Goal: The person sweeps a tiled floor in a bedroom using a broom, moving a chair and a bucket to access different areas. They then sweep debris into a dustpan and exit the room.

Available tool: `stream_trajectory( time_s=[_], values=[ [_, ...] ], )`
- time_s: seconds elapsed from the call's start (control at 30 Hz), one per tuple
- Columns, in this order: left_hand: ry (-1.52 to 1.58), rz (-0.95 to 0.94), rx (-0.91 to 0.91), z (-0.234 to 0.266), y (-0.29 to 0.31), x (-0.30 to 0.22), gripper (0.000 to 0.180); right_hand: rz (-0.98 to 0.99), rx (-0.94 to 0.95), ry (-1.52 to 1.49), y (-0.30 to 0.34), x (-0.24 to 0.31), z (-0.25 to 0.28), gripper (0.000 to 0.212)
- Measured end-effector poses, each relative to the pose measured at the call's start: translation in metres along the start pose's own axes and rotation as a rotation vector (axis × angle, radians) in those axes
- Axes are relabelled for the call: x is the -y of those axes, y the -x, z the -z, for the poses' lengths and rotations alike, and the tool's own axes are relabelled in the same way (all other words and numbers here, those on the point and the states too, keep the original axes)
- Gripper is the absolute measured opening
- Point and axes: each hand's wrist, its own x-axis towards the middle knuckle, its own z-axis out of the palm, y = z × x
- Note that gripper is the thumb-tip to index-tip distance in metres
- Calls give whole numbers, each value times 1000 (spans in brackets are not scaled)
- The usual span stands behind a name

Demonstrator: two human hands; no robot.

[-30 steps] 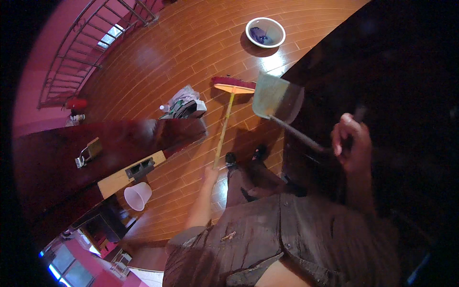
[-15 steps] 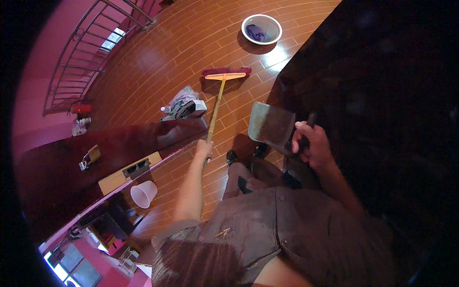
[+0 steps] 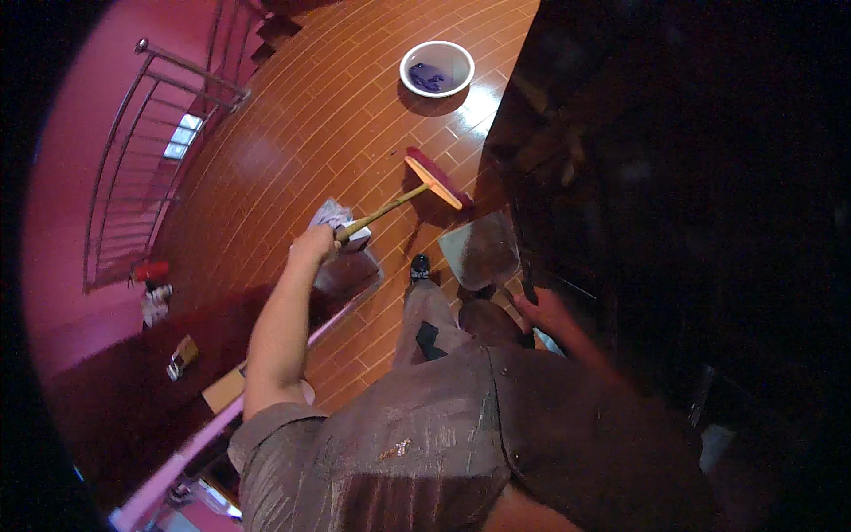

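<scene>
My left hand [image 3: 317,245] is closed round the yellow wooden handle of a broom [image 3: 390,207]. Its orange head with dark red bristles is tilted, close to the far side of the dustpan [image 3: 481,252]. The dustpan is a flat, greyish-green plate with a dark handle, in front of my feet. In the shadow to the right, my right hand [image 3: 545,312] is closed on the dustpan's handle; its fingers are partly dark. A gap of floor shows between bristles and dustpan.
Farther ahead, a white basin [image 3: 437,69] with something dark blue inside stands on the brown tiled floor [image 3: 275,142]. A dark red counter [image 3: 115,372] runs along the left, with a bag and box [image 3: 335,215] beyond its end. A metal railing [image 3: 133,168] lines the pink wall. Deep shadow covers the right.
My left hand has moved left and farther out, turning the broom so its head slants and comes nearer the dustpan. I have moved forward; the basin sits lower and more left in view.
</scene>
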Motion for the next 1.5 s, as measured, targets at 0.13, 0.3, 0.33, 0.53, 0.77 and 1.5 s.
stream_trajectory(
  time_s=[0.13, 0.3, 0.33, 0.53, 0.77, 1.5],
  values=[
    [-231, -178, -49, 65, -18, 0, 22, -340, 111, 160, 34, 10, 8, 39],
    [-463, -485, -63, 101, -72, -9, 20, -355, 14, 229, 84, 81, 4, 38],
    [-511, -539, -51, 103, -90, -13, 21, -358, 12, 266, 88, 82, 2, 37],
    [-496, -530, 134, 76, -131, -55, 20, -444, -65, 112, 109, 114, -5, 29],
    [-484, -360, 119, 87, -172, 12, 29, -466, -96, 139, 112, 87, -16, 24],
    [-91, -70, -12, 130, -199, 111, 35, -435, -117, 315, 6, 119, -22, 30]
  ],
)
